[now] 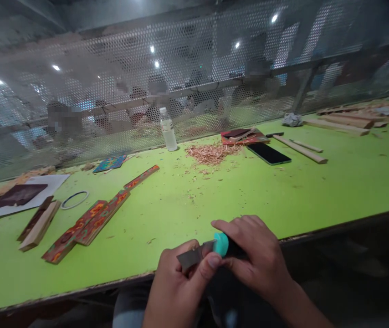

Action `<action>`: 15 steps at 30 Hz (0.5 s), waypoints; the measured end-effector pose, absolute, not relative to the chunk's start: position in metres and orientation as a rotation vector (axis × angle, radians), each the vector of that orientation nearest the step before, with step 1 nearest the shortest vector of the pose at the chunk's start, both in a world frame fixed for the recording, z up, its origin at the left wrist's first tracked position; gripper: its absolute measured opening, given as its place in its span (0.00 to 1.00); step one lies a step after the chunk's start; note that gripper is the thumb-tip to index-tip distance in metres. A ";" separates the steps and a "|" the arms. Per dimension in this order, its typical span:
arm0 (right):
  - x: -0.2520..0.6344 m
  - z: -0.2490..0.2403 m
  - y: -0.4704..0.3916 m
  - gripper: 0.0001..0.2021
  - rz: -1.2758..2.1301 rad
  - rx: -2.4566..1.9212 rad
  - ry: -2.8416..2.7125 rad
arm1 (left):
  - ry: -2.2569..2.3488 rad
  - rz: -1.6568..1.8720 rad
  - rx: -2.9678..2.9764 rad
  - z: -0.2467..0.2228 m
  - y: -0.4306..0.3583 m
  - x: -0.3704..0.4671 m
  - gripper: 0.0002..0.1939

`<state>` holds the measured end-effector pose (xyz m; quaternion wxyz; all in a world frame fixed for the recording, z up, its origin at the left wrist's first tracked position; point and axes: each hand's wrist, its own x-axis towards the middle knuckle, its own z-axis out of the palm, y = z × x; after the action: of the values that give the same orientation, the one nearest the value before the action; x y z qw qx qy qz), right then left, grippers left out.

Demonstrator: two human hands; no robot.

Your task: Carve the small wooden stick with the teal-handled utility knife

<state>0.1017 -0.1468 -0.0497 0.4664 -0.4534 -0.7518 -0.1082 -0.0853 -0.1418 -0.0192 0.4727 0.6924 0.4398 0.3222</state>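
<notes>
Near the table's front edge, a knife [191, 258] with a short, wide grey blade and a teal collar points to the left. My right hand [258, 255] is wrapped round its dark handle, which is mostly covered. My left hand [181, 280] is closed right under the blade, with its thumb against the teal collar. What else the left fingers grip, if anything, is hidden. Ahead on the green table lie painted wooden strips [104, 214], with a plain wooden stick [40, 226] to their left.
A water bottle [169, 130] stands near the mesh screen [112, 118]. Further right are wood shavings [211, 154], a phone [268, 153], a hammer [300, 149] and crumpled paper [292, 120]. A white ring [74, 200] and a white sheet [56, 184] lie left. Wood pieces [345, 120] lie far right.
</notes>
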 end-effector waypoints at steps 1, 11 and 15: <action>0.101 -0.050 -0.146 0.25 -0.258 -1.122 -1.829 | 1.076 0.797 1.696 -0.019 -0.143 -0.084 0.26; 0.098 -0.048 -0.145 0.25 -0.192 -1.170 -1.714 | 1.053 0.994 1.610 -0.022 -0.144 -0.080 0.33; 0.101 -0.049 -0.145 0.24 -0.175 -1.151 -1.760 | 1.013 1.055 1.497 -0.025 -0.147 -0.081 0.29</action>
<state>0.1012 -0.1454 -0.0494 0.4932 -0.4745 -0.7255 -0.0721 -0.0806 -0.1470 -0.0255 0.5009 0.6191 0.4189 0.4363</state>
